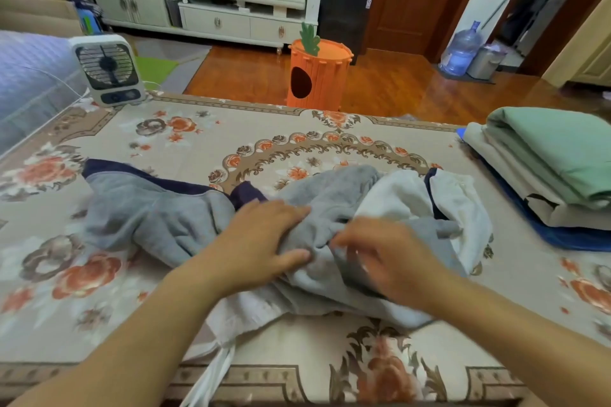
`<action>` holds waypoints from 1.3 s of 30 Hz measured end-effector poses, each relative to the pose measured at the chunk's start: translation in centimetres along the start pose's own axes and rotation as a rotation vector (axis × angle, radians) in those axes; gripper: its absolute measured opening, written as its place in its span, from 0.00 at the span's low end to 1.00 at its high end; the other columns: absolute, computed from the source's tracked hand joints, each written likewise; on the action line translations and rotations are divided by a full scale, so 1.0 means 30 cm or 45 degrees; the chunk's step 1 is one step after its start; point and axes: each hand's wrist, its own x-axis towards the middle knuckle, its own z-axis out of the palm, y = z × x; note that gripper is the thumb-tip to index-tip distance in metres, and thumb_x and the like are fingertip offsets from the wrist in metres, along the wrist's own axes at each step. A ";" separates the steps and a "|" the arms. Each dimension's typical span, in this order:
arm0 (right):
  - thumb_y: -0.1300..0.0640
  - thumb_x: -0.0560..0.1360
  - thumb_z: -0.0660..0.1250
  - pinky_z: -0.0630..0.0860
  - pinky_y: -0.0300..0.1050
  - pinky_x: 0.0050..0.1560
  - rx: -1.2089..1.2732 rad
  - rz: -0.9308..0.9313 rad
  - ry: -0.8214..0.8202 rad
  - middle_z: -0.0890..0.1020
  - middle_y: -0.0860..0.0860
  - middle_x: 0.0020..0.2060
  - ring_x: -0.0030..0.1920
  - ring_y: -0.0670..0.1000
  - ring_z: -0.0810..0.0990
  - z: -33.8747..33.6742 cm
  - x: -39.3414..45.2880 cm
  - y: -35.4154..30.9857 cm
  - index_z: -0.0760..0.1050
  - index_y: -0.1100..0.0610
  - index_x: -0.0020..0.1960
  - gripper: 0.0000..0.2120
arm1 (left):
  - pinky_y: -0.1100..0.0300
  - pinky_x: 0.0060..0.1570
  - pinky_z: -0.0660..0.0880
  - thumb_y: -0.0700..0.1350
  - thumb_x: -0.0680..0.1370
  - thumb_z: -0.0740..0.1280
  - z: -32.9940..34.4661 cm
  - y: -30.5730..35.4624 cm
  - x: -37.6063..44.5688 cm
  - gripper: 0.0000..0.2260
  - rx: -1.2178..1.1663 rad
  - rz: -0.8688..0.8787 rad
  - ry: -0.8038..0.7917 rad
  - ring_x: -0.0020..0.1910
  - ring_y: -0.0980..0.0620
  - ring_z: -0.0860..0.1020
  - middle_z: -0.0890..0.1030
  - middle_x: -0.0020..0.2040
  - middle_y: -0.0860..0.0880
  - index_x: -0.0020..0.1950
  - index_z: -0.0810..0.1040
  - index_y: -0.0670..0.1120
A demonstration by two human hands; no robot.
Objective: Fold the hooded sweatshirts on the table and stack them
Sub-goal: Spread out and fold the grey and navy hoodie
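Head view: a flower-patterned tablecloth (198, 142) is seen spread over the table, with a rumpled grey hooded sweatshirt (158, 218) lying across its middle.
Sweatshirt: grey fabric with dark navy trim is shown unfolded; one part is stretched toward the left, while a pale lining is turned outward on the right, and a white strip of fabric (211, 377) is draped over the near table edge.
Left hand (261, 244): it is laid palm-down on the bunched middle of the sweatshirt, fingers spread and nearly straight, thumb pressed into a fold; nothing is clamped.
Right hand (383, 258): it is blurred; the fingers appear bent into the grey cloth just beside the left hand, but whether a fold is pinched cannot be told.
Folded stack (545, 168): a green garment is set on top of beige ones and a blue one, at the right edge of the table, well apart from the hands.
Desk fan (107, 71): a white boxed fan is stood upright at the far left corner of the table.
Carrot-shaped bin (317, 73): an orange container is seen on the wooden floor beyond the table.
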 end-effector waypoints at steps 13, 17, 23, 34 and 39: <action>0.47 0.73 0.72 0.72 0.56 0.66 -0.107 0.852 -0.567 0.68 0.51 0.73 0.67 0.56 0.71 -0.098 0.307 0.315 0.65 0.37 0.72 0.30 | 0.49 0.61 0.64 0.77 0.74 0.53 -0.017 0.044 -0.045 0.29 -0.009 -0.215 -0.545 0.38 0.53 0.72 0.72 0.34 0.53 0.35 0.68 0.52; 0.50 0.75 0.73 0.78 0.49 0.57 0.370 0.704 -0.333 0.81 0.50 0.56 0.55 0.49 0.80 -0.074 0.337 0.210 0.76 0.47 0.57 0.12 | 0.48 0.58 0.64 0.71 0.78 0.53 0.014 0.090 -0.016 0.28 0.216 -0.294 -0.389 0.37 0.51 0.72 0.73 0.33 0.52 0.34 0.69 0.50; 0.48 0.84 0.59 0.66 0.41 0.36 0.037 0.726 0.311 0.75 0.48 0.42 0.40 0.47 0.72 -0.209 0.456 0.042 0.73 0.56 0.53 0.12 | 0.53 0.39 0.67 0.56 0.71 0.63 -0.116 0.026 -0.075 0.12 -0.127 -0.377 -0.145 0.37 0.49 0.74 0.75 0.35 0.49 0.38 0.72 0.48; 0.67 0.82 0.60 0.78 0.46 0.61 1.164 0.387 -0.308 0.84 0.49 0.57 0.60 0.49 0.82 -0.144 0.623 -0.306 0.76 0.56 0.66 0.16 | 0.47 0.55 0.75 0.44 0.74 0.68 -0.206 -0.085 -0.083 0.18 -0.655 -0.728 1.146 0.54 0.43 0.76 0.71 0.62 0.43 0.62 0.70 0.50; 0.74 0.79 0.57 0.72 0.48 0.70 0.686 0.433 -0.084 0.76 0.46 0.68 0.67 0.45 0.74 -0.070 0.583 -0.163 0.73 0.52 0.72 0.27 | 0.46 0.71 0.66 0.62 0.76 0.69 -0.115 -0.118 -0.060 0.39 -0.626 -1.015 0.260 0.74 0.39 0.66 0.58 0.77 0.43 0.81 0.54 0.55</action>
